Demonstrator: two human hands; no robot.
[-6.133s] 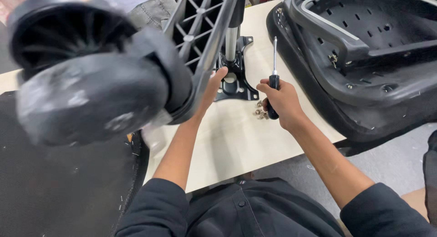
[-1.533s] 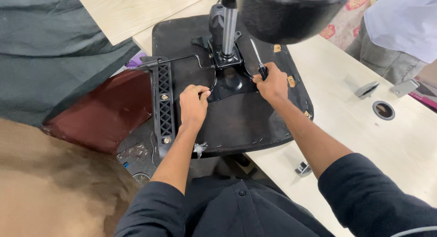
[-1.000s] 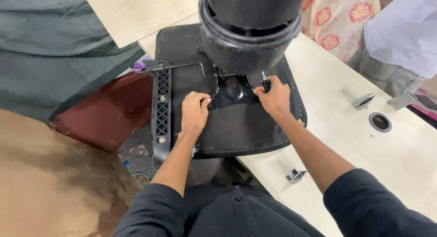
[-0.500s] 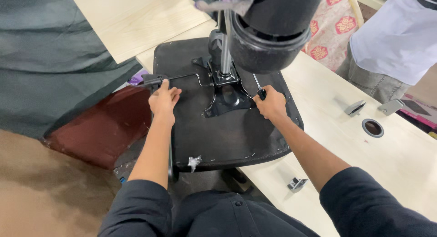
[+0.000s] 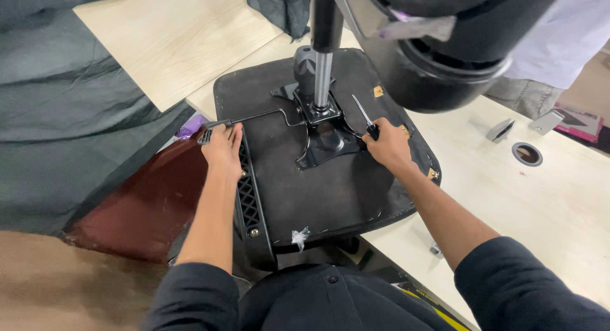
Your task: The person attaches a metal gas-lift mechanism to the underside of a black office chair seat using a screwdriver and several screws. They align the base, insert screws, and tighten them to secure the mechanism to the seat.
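Head view: your right hand (image 5: 389, 144) is gripping a screwdriver (image 5: 366, 120), fingers curled tight on its black handle, the tip aiming toward 11 o'clock at the metal mounting plate (image 5: 324, 137). Your left hand (image 5: 223, 150) is resting flat with fingers pressed together at the seat's 9 o'clock edge, touching the lever (image 5: 244, 120). That upturned seat (image 5: 318, 191) is lying on the pale bench (image 5: 546, 197).

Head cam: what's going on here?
A person is working on an upturned office chair seat lying on a light wooden table. The right hand grips a screwdriver whose tip points at the black metal mechanism plate under the gas lift column. The left hand rests at the seat's edge, on the end of the adjustment lever.
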